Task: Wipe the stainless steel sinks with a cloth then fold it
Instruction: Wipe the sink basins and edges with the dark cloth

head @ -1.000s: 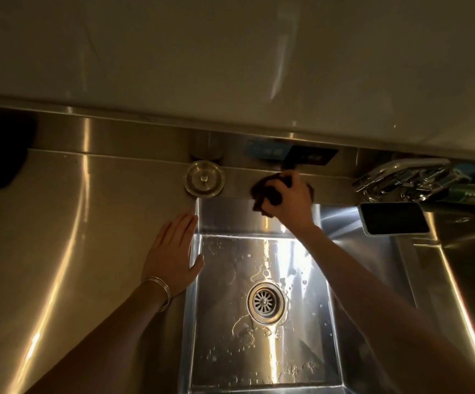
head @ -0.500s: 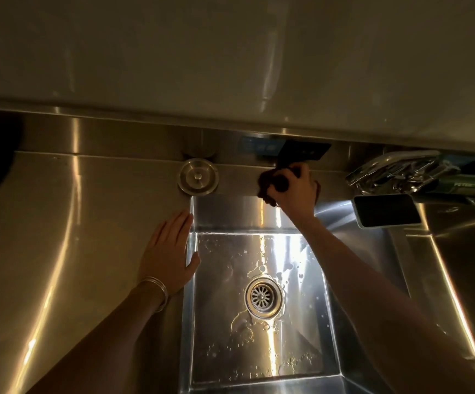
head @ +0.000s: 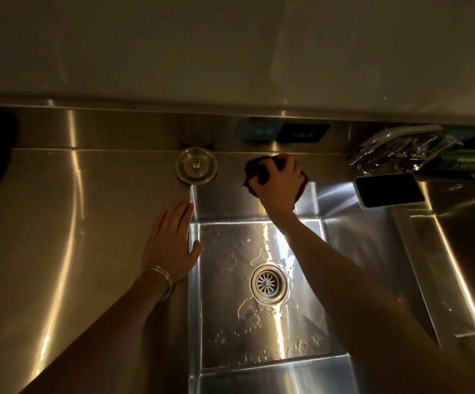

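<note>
Gripping the dark cloth (head: 254,171), the right hand (head: 280,181) had rubbed back leftward along the rear ledge of the sink (head: 224,201). The left hand (head: 170,243) stayed flat on the countertop (head: 74,251). The sink's wet floor looked unwiped.

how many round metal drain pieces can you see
2: the strainer in the bottom of the sink, and a stopper lying on the counter by its far left corner. More may be hidden off frame at right.
</note>
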`<control>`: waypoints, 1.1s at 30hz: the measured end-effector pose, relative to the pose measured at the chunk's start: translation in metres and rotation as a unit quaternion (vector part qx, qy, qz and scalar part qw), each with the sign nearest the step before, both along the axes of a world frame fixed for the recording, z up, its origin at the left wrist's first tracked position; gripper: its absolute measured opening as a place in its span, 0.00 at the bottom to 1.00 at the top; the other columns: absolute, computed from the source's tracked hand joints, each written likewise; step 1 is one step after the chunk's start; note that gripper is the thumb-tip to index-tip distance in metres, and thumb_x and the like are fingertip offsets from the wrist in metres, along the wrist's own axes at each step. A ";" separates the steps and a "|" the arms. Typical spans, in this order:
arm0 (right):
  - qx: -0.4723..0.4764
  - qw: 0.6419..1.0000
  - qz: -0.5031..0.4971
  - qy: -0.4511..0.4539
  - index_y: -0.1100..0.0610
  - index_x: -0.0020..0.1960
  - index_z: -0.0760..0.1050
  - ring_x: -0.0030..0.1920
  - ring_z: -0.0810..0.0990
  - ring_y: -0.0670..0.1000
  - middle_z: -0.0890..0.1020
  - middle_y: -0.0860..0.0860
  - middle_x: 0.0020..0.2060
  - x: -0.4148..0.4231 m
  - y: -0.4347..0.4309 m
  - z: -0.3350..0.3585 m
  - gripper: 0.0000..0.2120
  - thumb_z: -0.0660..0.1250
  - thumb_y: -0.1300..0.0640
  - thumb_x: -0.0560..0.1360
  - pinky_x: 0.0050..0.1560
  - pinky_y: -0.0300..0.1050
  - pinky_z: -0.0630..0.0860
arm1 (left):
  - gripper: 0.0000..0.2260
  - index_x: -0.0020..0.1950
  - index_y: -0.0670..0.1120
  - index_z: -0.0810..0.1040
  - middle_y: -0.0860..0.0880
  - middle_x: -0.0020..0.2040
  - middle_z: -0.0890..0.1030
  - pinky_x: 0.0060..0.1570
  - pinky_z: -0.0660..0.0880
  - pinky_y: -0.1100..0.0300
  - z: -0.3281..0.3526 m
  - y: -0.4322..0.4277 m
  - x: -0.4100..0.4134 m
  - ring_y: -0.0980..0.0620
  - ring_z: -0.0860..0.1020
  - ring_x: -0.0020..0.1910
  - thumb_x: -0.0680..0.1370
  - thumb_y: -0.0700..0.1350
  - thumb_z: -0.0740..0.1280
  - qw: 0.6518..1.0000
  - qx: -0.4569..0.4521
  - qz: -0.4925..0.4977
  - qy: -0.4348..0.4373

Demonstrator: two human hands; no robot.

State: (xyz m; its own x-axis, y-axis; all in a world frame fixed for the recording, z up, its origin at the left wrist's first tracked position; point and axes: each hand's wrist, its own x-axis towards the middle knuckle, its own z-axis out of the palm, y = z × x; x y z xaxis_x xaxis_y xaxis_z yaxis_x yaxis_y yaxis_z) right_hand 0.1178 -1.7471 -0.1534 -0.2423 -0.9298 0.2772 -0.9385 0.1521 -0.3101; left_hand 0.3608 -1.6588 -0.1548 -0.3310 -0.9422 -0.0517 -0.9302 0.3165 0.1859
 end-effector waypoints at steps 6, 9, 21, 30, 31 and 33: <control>0.027 0.991 0.132 -0.028 0.54 0.48 0.80 0.47 0.77 0.63 0.77 0.58 0.51 0.021 0.066 -0.007 0.17 0.76 0.55 0.60 0.45 0.56 0.78 | 0.33 0.74 0.41 0.60 0.42 0.73 0.64 0.71 0.50 0.54 0.004 0.001 0.001 0.45 0.61 0.73 0.72 0.56 0.55 0.998 0.021 0.004 0.057; 0.066 0.987 0.137 -0.058 0.55 0.48 0.81 0.46 0.77 0.61 0.78 0.57 0.50 0.026 0.131 -0.033 0.19 0.78 0.56 0.58 0.44 0.55 0.79 | 0.32 0.74 0.40 0.60 0.41 0.73 0.63 0.70 0.48 0.56 0.007 0.005 0.001 0.44 0.60 0.73 0.72 0.50 0.60 0.994 0.010 0.010 0.112; 0.185 0.942 0.262 -0.097 0.52 0.57 0.77 0.60 0.71 0.59 0.73 0.55 0.59 0.021 0.164 -0.069 0.21 0.75 0.52 0.65 0.60 0.59 0.72 | 0.28 0.71 0.38 0.65 0.39 0.71 0.67 0.70 0.55 0.49 0.009 0.060 0.003 0.41 0.65 0.70 0.74 0.52 0.54 0.995 0.022 -0.017 0.093; 0.255 0.888 0.378 -0.064 0.53 0.65 0.72 0.63 0.66 0.61 0.69 0.56 0.62 0.044 0.113 -0.122 0.25 0.70 0.52 0.69 0.63 0.59 0.66 | 0.26 0.71 0.36 0.62 0.40 0.72 0.63 0.72 0.47 0.56 0.000 0.083 -0.005 0.47 0.56 0.72 0.75 0.46 0.55 0.998 -0.006 0.008 0.067; 0.253 0.889 0.374 -0.073 0.53 0.65 0.72 0.63 0.66 0.61 0.69 0.56 0.62 0.046 0.108 -0.129 0.24 0.70 0.53 0.69 0.63 0.58 0.66 | 0.26 0.72 0.37 0.62 0.41 0.72 0.62 0.72 0.47 0.57 -0.002 0.083 -0.006 0.49 0.55 0.73 0.76 0.45 0.55 0.998 -0.009 0.015 0.065; 0.247 0.896 0.354 -0.101 0.54 0.64 0.72 0.63 0.67 0.60 0.70 0.56 0.63 0.052 0.099 -0.145 0.23 0.69 0.53 0.70 0.64 0.58 0.65 | 0.26 0.73 0.39 0.60 0.45 0.73 0.60 0.73 0.46 0.60 -0.006 0.084 -0.005 0.54 0.52 0.74 0.75 0.45 0.55 0.997 -0.011 0.032 0.071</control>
State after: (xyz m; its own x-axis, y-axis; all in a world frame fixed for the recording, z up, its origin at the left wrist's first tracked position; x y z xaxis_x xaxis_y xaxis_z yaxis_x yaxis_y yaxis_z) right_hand 0.1695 -1.6485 -0.2988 0.4590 -0.8669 -0.1945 -0.7860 -0.2942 -0.5437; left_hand 0.3562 -1.5747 -0.1603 -0.2729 -0.9620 0.0130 -0.9136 0.2633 0.3099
